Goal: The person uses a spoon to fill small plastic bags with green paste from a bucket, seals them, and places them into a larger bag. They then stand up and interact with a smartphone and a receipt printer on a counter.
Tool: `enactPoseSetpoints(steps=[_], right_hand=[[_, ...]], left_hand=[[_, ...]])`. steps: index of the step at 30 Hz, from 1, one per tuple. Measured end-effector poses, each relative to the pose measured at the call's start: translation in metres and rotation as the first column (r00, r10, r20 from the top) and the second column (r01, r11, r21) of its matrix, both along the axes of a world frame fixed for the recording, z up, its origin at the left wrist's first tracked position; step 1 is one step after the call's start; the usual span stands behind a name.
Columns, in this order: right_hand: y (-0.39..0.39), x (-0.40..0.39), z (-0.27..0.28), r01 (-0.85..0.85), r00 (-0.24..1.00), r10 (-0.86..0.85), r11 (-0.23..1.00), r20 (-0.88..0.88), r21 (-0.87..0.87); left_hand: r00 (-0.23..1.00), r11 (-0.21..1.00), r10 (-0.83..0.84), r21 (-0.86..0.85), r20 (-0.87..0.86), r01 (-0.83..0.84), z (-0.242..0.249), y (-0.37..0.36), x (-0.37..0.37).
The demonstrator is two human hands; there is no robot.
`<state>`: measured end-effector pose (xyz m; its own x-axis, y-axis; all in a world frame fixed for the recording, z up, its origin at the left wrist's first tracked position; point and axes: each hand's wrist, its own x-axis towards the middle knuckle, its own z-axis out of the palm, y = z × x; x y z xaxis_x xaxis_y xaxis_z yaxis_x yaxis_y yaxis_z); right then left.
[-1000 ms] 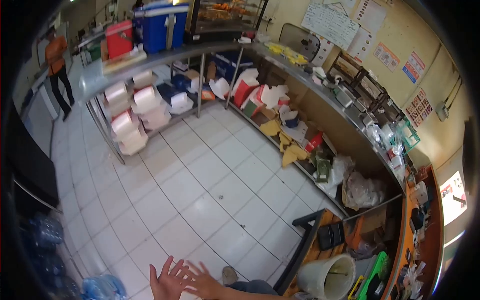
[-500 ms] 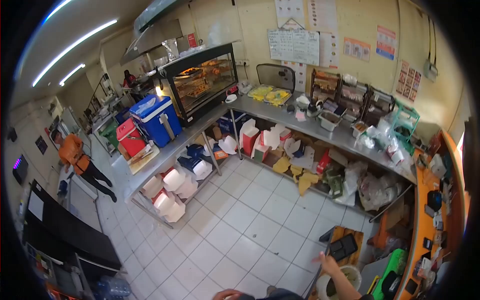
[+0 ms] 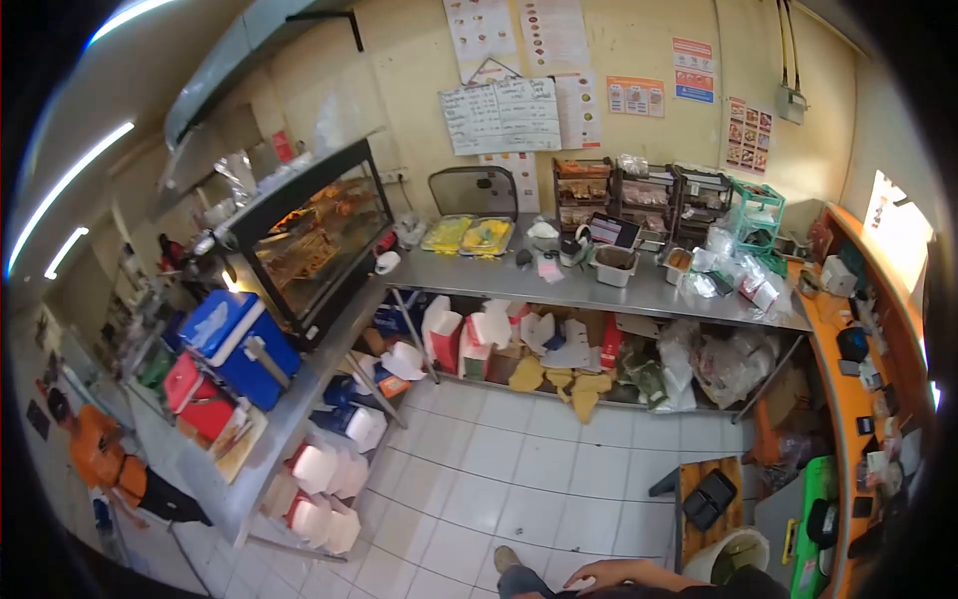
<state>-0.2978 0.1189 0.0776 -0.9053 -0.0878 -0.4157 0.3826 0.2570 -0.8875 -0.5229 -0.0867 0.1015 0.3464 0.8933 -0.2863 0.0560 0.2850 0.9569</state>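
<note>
My right hand (image 3: 607,573) is low in the view, over my leg, its forearm reaching in from the right. The fingers curl downward beside a small pale patch that I cannot make out. My left hand is out of view. My shoe (image 3: 506,557) shows on the tiles just left of the hand. To the right, a black compartment tray (image 3: 710,499) lies on a wooden stool (image 3: 689,482). A white bucket (image 3: 715,567) with something greenish inside stands close to my forearm.
A steel counter (image 3: 449,285) runs along the wall, with a food warmer (image 3: 317,235), a blue cooler (image 3: 244,349) and yellow trays (image 3: 469,237). Folded boxes (image 3: 324,489) fill the shelf below. An orange counter (image 3: 843,439) borders the right. A person (image 3: 105,454) in orange stands far left.
My view has swung right and closer to the counter. My right hand has come from beside the stool down to my leg. My left hand has left the view.
</note>
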Motion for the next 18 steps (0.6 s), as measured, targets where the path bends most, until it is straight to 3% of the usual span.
enactPoseSetpoints(steps=[1, 3, 4, 5, 8, 10, 12, 13, 16, 18], right_hand=[[0.007, 0.007, 0.002, -0.06, 0.993, 0.057, 0.998, 0.102, 0.019], [0.023, 0.001, 0.074, 0.126, 0.982, -0.127, 0.992, 0.139, 0.018], [0.03, 0.0, 0.093, 0.188, 0.973, -0.19, 0.982, 0.13, 0.024], [0.036, 0.004, 0.084, 0.227, 0.972, -0.229, 0.972, 0.043, 0.056], [0.043, -0.008, 0.108, 0.307, 0.949, -0.312, 0.948, 0.053, 0.085], [0.042, -0.017, 0.106, 0.411, 0.904, -0.409, 0.912, 0.129, 0.011], [0.052, -0.028, 0.105, 0.479, 0.865, -0.497, 0.859, 0.069, 0.182], [0.062, -0.032, 0.115, 0.511, 0.843, -0.529, 0.844, 0.096, 0.161], [0.087, -0.033, 0.085, 0.563, 0.798, -0.583, 0.811, 0.153, 0.156], [0.12, -0.033, 0.075, 0.598, 0.786, -0.609, 0.793, 0.11, 0.12]], left_hand=[[0.988, 0.994, -0.108, -0.007, -0.11, 0.108, 0.011, 0.022, -0.017], [0.972, 0.966, -0.223, -0.154, -0.077, 0.21, 0.047, 0.068, -0.046], [0.879, 0.916, -0.35, -0.078, 0.324, 0.393, -0.063, 0.074, -0.052], [0.863, 0.866, -0.458, -0.113, 0.214, 0.488, 0.015, 0.114, -0.063], [0.817, 0.817, -0.567, -0.052, 0.108, 0.574, 0.045, 0.172, -0.081], [0.769, 0.765, -0.629, -0.085, 0.113, 0.638, 0.046, 0.197, -0.09], [0.737, 0.737, -0.674, -0.013, 0.047, 0.675, 0.041, 0.231, -0.094], [0.729, 0.731, -0.682, 0.012, 0.065, 0.683, 0.031, 0.244, -0.094], [0.615, 0.608, -0.782, -0.095, 0.101, 0.788, 0.02, 0.289, -0.096], [0.645, 0.635, -0.753, -0.109, 0.129, 0.764, 0.009, 0.319, -0.1]])
